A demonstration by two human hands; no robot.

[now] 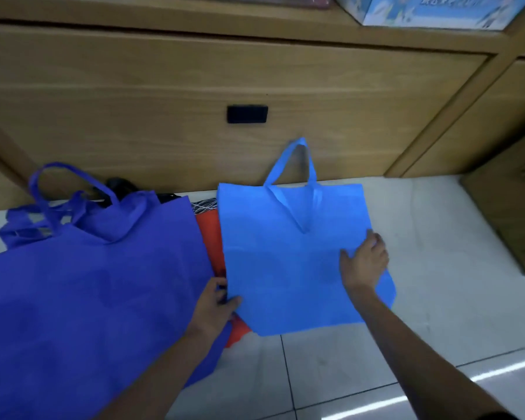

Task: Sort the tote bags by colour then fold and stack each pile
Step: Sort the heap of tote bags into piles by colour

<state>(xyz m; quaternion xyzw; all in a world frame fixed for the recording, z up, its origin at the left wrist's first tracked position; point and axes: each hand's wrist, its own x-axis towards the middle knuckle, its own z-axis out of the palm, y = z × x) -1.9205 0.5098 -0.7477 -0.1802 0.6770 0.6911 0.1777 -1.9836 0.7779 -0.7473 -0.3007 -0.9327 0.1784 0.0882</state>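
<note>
Head cam: the light blue tote bag (291, 262) is spread flat on the tiled floor (437, 237) by the cabinet (164, 86). Its left edge is pinched by the left hand (215, 304), and the right hand (365, 262) is laid open and flat by its right edge. Dark blue bags (88, 298) are piled just left.

Light blue tote (291, 262), violet-blue tote (88, 292), orange bag (209, 234)

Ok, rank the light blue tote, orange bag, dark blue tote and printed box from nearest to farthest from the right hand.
1. The light blue tote: under the right hand, which rests on it.
2. The orange bag: left, beneath that tote's left edge.
3. The dark blue tote: further left, beyond the orange bag.
4. The printed box: up on the shelf, top right.
</note>
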